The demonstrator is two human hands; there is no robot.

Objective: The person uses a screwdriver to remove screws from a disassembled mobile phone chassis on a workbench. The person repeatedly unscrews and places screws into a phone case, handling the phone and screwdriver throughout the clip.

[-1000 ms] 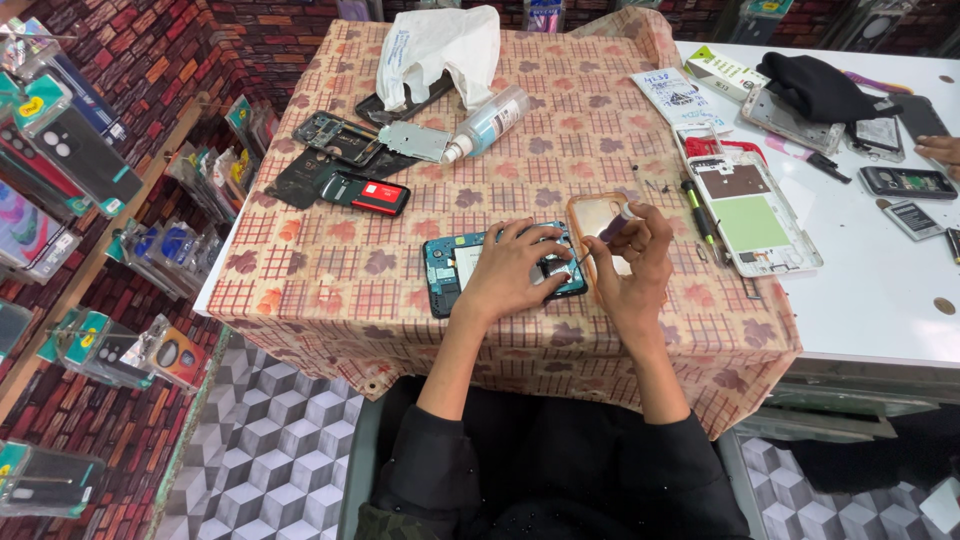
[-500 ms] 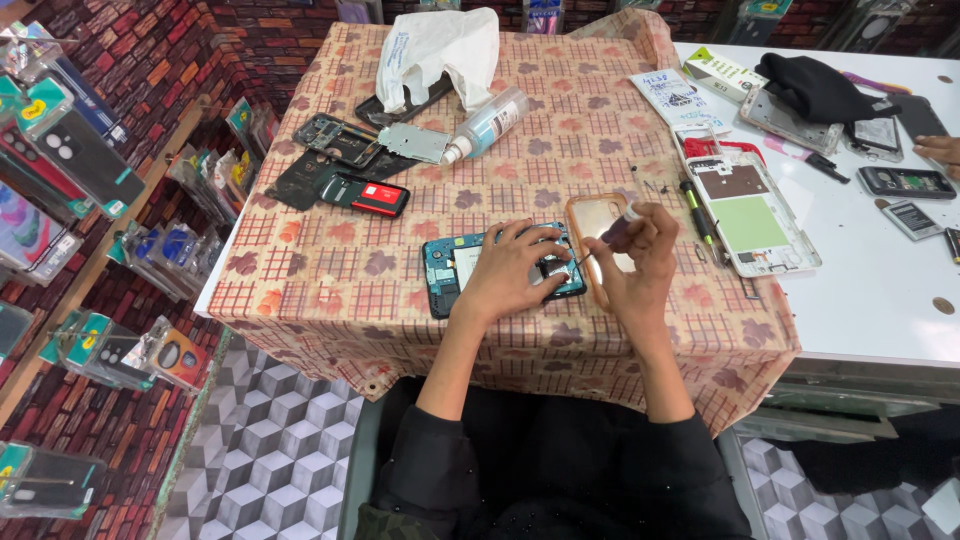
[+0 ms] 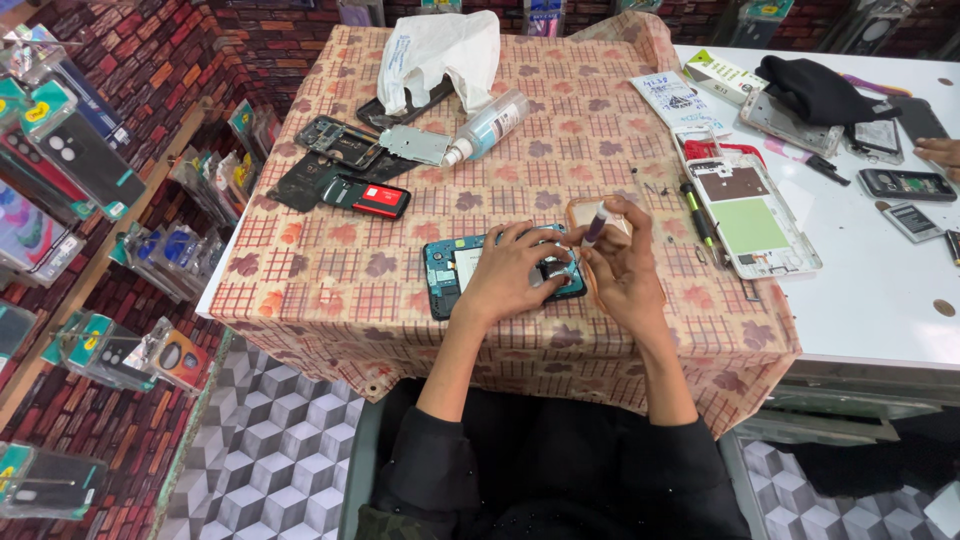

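On the table point(image 3: 330, 270) with the leaf-pattern cloth, we see an opened phone point(image 3: 455, 272) lying flat near the front edge. The left hand point(image 3: 510, 272) presses down on it with spread fingers, holding it in place. The right hand point(image 3: 622, 268) is closed around a small purple-tipped tool point(image 3: 596, 223), and its tip points down at the right end of the phone. The hands are close together, almost touching. Since a moment ago both hands have stayed on the same spot; only the tool now stands up a bit more. Behind the hands lies a clear phone case point(image 3: 585, 212). Farther back we see a white plastic bag point(image 3: 440, 48) and a small bottle point(image 3: 487, 127) lying on its side. We cannot tell what is in the bag.
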